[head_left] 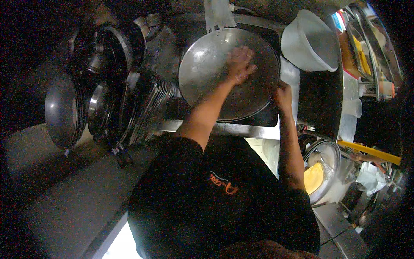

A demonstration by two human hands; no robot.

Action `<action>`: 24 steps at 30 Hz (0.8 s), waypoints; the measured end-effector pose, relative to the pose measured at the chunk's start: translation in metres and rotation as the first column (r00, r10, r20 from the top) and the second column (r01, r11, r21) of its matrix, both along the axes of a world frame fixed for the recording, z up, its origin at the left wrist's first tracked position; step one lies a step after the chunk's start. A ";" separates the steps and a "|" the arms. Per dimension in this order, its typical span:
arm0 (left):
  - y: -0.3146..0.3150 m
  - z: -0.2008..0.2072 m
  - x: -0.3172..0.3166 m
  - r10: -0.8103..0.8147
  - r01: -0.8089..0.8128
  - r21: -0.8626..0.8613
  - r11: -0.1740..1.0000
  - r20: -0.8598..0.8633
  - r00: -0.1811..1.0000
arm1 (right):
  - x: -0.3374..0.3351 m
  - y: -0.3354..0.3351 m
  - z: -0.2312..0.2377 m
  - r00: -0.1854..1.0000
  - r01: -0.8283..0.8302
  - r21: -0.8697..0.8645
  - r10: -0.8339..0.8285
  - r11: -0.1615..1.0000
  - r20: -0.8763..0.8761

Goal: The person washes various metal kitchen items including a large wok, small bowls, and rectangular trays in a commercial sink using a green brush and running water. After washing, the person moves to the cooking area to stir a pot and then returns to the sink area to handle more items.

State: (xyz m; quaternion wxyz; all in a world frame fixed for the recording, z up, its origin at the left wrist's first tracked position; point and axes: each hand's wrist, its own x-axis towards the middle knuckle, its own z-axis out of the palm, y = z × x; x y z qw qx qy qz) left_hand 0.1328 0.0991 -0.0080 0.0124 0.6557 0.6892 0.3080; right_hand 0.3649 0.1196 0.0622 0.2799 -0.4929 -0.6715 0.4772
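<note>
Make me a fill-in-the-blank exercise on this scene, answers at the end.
1. The right hand is at the pan's ____ edge in the picture (left or right).
2. The left hand, over the pan, has its fingers ____ (clenched or spread).
3. The tub is to the ____ of the pan in the picture.
4. The bar at far right is ____ in colour.

Missing words: right; spread; right; yellow.
</note>
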 end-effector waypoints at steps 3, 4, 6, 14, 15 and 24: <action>-0.033 -0.015 -0.048 0.419 -0.420 -0.006 0.908 -0.038 0.907 | -0.001 0.000 0.019 0.994 -0.104 0.012 0.104 0.994 0.030; -0.038 -0.017 -0.051 0.496 -0.507 -0.033 0.861 -0.166 0.852 | -0.006 0.000 0.022 0.988 -0.109 0.087 0.099 0.990 0.117; -0.018 -0.008 -0.050 0.596 -0.504 -0.356 0.786 0.223 0.771 | -0.023 0.000 0.032 0.957 -0.138 0.243 0.066 0.960 0.284; -0.053 -0.045 -0.108 0.808 -0.689 -0.449 0.569 0.460 0.368 | -0.075 -0.033 0.109 0.772 -0.433 0.486 0.033 0.759 0.635; -0.059 -0.055 -0.110 0.729 -0.535 -0.532 0.657 0.628 0.272 | -0.089 -0.048 0.133 0.674 -0.472 0.435 -0.005 0.767 0.739; -0.130 -0.036 -0.013 0.375 0.212 -0.323 0.922 0.881 -0.289 | -0.096 -0.166 0.197 0.734 -0.596 0.622 0.029 0.508 0.679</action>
